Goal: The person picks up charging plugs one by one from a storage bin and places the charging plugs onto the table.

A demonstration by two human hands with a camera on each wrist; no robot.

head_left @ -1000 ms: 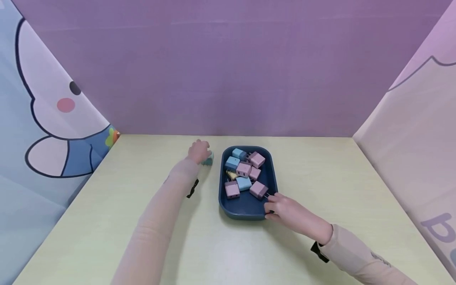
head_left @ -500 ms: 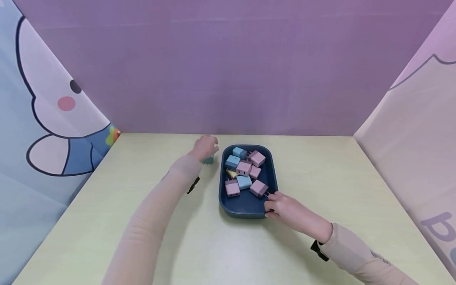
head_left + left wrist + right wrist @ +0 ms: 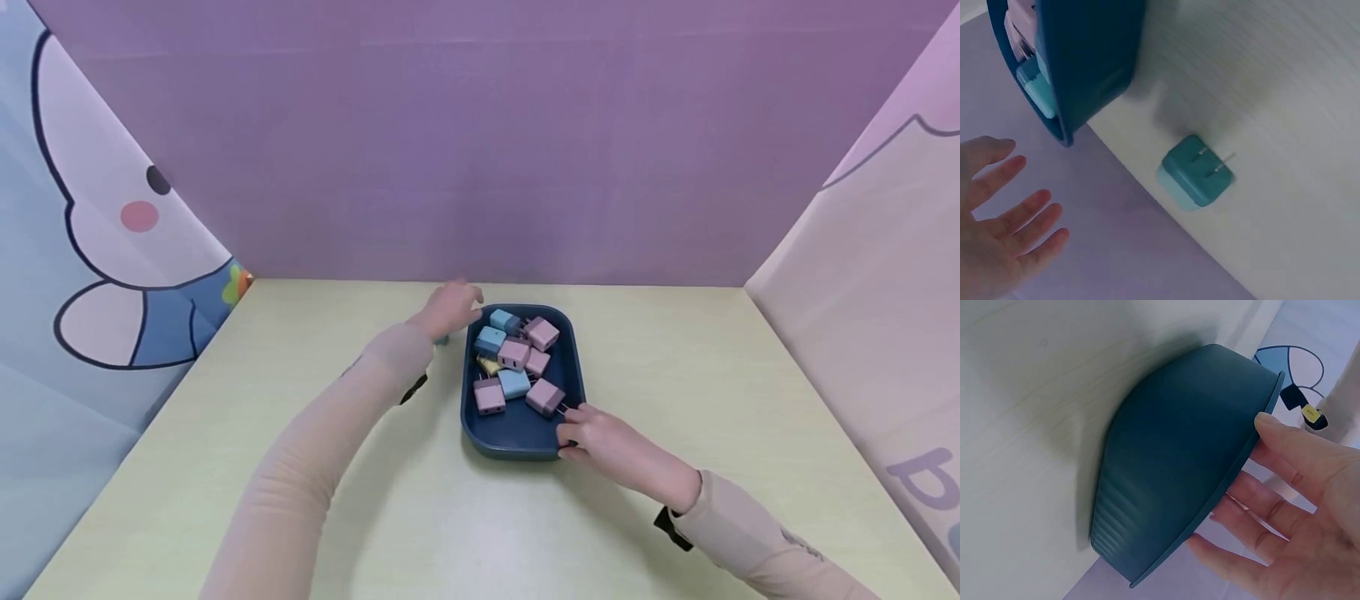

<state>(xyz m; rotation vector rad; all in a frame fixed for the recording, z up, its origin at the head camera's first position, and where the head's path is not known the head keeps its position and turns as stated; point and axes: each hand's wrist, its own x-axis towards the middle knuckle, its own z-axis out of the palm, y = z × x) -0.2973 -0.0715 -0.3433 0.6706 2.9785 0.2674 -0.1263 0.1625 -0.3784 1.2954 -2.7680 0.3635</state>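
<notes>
My left hand (image 3: pixel 452 308) is raised at the far left corner of a dark blue plastic tray (image 3: pixel 517 435), overlapping its rim in the head view. In the left wrist view its fingers are spread loosely and hold nothing. On the table, left of the tray, lies a teal two-prong charger plug (image 3: pixel 1197 172); the head view shows just a sliver of it behind my left wrist. My right hand (image 3: pixel 603 446) grips the tray's rim at the near right corner, thumb (image 3: pixel 1266 420) and fingers along the edge. Several pink and light blue charger plugs (image 3: pixel 513 383) lie inside, with a yellow piece (image 3: pixel 489 367) among them.
The pale wood-patterned table (image 3: pixel 465 533) meets a purple backdrop (image 3: pixel 480 150) just behind the tray. Printed cloth panels rise at both sides, the left one with a cartoon figure (image 3: pixel 112 200).
My left hand has moved right, from over the teal charger plug to the tray's far left corner. That plug stays on the table. The right hand keeps its hold on the rim.
</notes>
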